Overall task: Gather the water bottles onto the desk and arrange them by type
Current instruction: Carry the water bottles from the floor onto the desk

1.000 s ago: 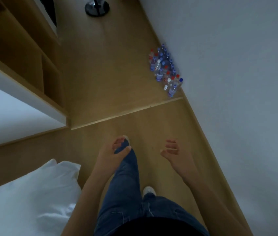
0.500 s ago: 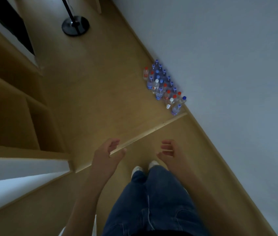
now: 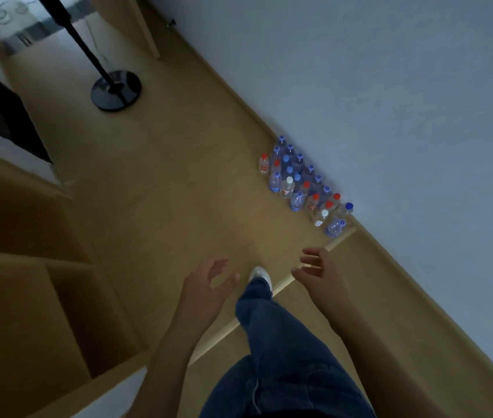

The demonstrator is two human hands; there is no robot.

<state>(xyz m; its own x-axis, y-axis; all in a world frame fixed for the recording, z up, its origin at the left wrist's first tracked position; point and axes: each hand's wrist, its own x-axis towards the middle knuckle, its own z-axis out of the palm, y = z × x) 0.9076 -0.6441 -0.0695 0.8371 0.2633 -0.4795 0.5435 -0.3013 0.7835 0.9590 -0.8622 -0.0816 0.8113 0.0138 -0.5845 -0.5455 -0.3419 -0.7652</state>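
Note:
Several clear water bottles (image 3: 298,182) stand in a tight cluster on the wooden floor against the white wall. Their caps are blue, red or white. My left hand (image 3: 207,283) hangs below and left of the cluster, fingers apart and holding nothing. My right hand (image 3: 319,271) is just below the nearest bottles, also spread and holding nothing. Both hands are well short of the bottles. No desk is in view.
A black floor-lamp base (image 3: 116,90) with its pole stands on the floor at the upper left. Wooden shelving (image 3: 43,312) fills the left side. A raised floor strip (image 3: 281,285) crosses under my leg in blue jeans (image 3: 272,336). The white wall (image 3: 390,101) runs along the right.
I have walked forward: the bottle cluster is nearer and lower in view, the bed has dropped out of sight, and my foot has stepped onto the floor strip. Both hands stay open.

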